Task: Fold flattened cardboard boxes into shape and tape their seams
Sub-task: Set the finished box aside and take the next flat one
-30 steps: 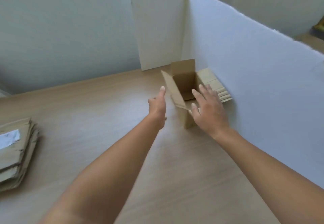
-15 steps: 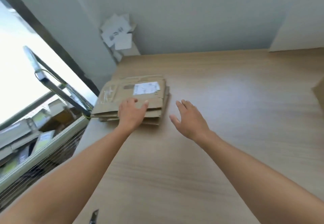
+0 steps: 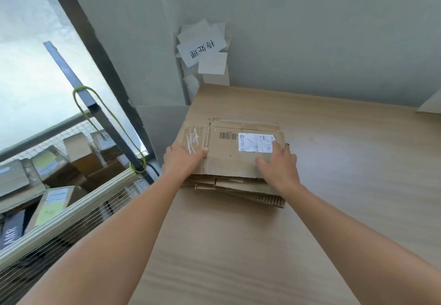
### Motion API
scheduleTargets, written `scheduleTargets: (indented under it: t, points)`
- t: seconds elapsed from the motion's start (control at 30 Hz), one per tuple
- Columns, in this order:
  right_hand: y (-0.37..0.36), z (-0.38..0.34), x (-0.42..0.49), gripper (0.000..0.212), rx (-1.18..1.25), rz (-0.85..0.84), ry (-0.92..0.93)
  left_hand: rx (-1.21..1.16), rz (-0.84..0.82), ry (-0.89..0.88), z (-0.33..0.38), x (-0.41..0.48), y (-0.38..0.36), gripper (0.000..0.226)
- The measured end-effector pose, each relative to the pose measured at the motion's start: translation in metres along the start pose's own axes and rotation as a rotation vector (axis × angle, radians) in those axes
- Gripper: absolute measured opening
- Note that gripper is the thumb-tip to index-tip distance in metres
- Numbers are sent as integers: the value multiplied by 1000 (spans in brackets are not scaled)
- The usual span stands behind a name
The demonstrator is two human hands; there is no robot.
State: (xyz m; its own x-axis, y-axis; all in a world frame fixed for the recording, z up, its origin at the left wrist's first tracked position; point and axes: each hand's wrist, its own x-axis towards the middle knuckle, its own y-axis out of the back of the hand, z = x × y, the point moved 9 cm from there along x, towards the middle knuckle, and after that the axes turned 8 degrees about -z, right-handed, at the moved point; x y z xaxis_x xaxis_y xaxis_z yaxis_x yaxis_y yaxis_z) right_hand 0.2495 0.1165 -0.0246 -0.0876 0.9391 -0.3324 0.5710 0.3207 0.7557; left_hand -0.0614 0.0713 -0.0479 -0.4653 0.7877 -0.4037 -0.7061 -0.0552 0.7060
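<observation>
Bench (image 3: 334, 185): light wood, filling the near and right field; a white board (image 3: 432, 105) at far right is cut off by the frame.
Wire cart (image 3: 71, 211): left of the bench, lower; holds cartons, print unreadable.
Stack of flattened boxes (image 3: 229, 161): far left on the bench; lower layers mostly hidden under the top box.
Left hand (image 3: 183, 161): flat on the top box's taped left end, thumb spread rightward; fingertips hard to make out.
Right hand (image 3: 279, 166): fingers spread, flat on the top box's right end.
Shipping label (image 3: 255, 142): on the top box, right hand's fingertip touching its right edge; text illegible.
</observation>
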Motion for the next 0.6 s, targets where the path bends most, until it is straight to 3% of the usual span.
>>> scheduleTargets:
  t: [0.13, 0.33, 0.5, 0.6]
  points:
    - [11, 10, -4, 65, 161, 35, -28, 83, 101, -46, 1, -13, 5, 105]
    - [14, 49, -17, 62, 197, 7, -179, -311, -34, -2, -23, -37, -8, 82]
    - [24, 92, -82, 68, 291, 8, -240, -348, -26, -46, -46, -128, -24, 88]
    - [30, 126, -145, 78, 553, 4, -258, -387, -56, -87, -63, -197, -35, 75]
